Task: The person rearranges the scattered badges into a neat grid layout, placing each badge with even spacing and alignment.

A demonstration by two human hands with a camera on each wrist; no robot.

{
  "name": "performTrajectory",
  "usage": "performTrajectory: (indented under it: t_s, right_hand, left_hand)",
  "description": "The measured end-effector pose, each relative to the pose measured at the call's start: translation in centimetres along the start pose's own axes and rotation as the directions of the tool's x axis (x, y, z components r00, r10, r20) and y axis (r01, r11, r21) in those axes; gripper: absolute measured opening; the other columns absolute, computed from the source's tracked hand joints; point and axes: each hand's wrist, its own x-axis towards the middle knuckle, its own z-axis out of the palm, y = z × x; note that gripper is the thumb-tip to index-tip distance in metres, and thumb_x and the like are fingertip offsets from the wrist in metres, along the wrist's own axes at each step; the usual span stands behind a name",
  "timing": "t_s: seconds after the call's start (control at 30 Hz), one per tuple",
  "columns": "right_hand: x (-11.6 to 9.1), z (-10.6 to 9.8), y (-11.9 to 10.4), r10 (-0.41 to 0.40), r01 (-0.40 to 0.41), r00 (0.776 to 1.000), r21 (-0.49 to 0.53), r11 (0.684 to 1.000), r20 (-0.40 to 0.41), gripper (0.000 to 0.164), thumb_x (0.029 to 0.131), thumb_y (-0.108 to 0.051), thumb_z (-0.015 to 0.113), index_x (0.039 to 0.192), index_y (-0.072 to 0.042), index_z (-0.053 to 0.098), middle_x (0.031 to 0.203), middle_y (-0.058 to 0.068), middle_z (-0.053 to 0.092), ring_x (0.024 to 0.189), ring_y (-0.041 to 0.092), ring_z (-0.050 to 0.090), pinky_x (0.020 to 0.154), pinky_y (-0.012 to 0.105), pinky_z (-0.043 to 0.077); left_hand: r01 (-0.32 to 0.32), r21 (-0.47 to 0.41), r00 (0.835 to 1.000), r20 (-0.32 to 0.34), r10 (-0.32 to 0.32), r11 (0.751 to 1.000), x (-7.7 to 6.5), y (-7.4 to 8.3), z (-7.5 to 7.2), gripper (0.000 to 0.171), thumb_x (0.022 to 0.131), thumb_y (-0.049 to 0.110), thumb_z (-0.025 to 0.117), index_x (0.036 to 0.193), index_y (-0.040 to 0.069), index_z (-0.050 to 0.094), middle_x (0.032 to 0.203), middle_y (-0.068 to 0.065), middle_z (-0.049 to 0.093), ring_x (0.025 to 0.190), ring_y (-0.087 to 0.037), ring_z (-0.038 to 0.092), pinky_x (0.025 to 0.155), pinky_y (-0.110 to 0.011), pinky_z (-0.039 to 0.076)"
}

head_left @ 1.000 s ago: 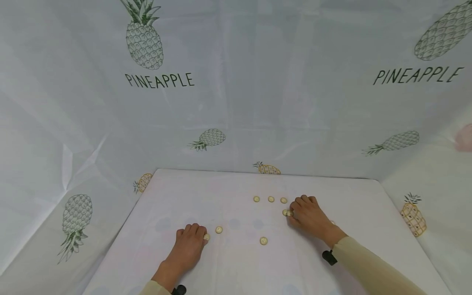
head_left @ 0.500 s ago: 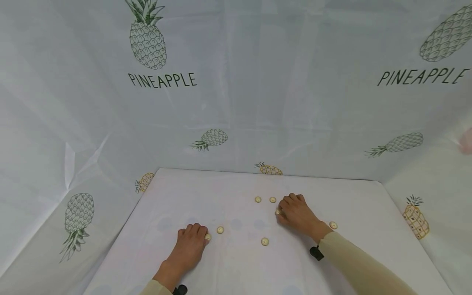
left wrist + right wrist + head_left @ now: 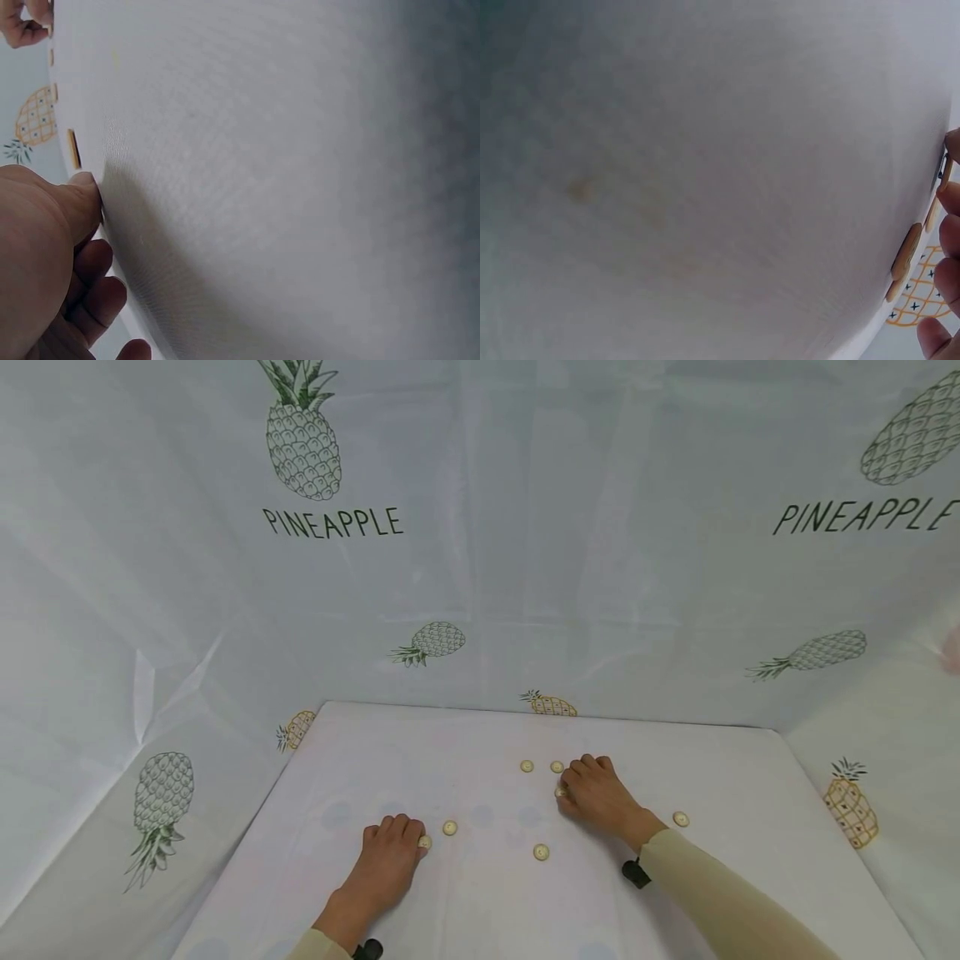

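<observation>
Several small round pale wooden discs, each with a darker ring, lie flat on the white cloth. My left hand (image 3: 388, 856) rests low on the left with curled fingers, holding one disc (image 3: 425, 842) at thumb and index. In the left wrist view its thumb (image 3: 84, 187) comes down at the cloth. Farther right, my right hand (image 3: 597, 797) pinches another disc (image 3: 561, 792) at the surface. The right wrist view shows this pinched disc (image 3: 946, 172) edge-on at the frame's right side. The hand covers part of the far row of discs.
Two discs stay visible behind the right hand, a left one (image 3: 527, 766) and a right one (image 3: 557, 767). Others lie beside the left hand (image 3: 450, 828), at centre front (image 3: 541, 852) and by the right forearm (image 3: 680, 819). Pineapple-print sheeting (image 3: 480, 568) surrounds the white tabletop (image 3: 420, 735).
My right hand has slid left with its disc, now hiding one disc of the far row and uncovering the one by the forearm. The left hand stays put; the view shifts slightly.
</observation>
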Motion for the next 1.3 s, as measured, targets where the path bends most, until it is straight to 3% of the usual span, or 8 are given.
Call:
performTrajectory:
  t_s: [0.67,1.0,1.3]
  right_hand:
    - [-0.04,-0.06,-0.17,0.026,-0.026,1.0,0.021,0.999,0.009,0.015,0.091,-0.027,0.078,0.092,-0.015,0.069,0.09,-0.002,0.062,0.087,0.019,0.049,0.087,0.046,0.041]
    - [0.09,-0.19,-0.37,0.066,-0.068,0.996,0.029,0.997,0.064,0.015,0.093,-0.028,0.077,0.096,-0.014,0.07,0.094,-0.001,0.064,0.091,0.02,0.05,0.092,0.049,0.041]
    - [-0.55,-0.98,0.2,0.083,-0.084,0.996,0.033,0.996,0.042,0.018,0.096,-0.029,0.074,0.099,-0.011,0.072,0.099,0.001,0.066,0.094,0.022,0.052,0.094,0.05,0.042]
  left_hand:
    - [-0.022,-0.02,0.998,-0.051,0.021,1.0,-0.07,0.11,-0.06,0.024,0.094,0.024,0.08,0.103,0.013,0.061,0.096,0.0,0.056,0.091,-0.019,0.05,0.084,-0.048,0.045]
    - [-0.013,-0.013,0.999,-0.036,0.013,1.0,-0.05,0.22,-0.25,0.023,0.095,0.025,0.079,0.103,0.013,0.061,0.097,0.0,0.056,0.092,-0.019,0.051,0.085,-0.049,0.045]
    - [0.006,-0.023,1.0,-0.013,-0.006,1.0,-0.16,0.26,-0.39,0.022,0.096,0.025,0.078,0.105,0.013,0.061,0.099,-0.001,0.057,0.094,-0.019,0.05,0.086,-0.049,0.045]
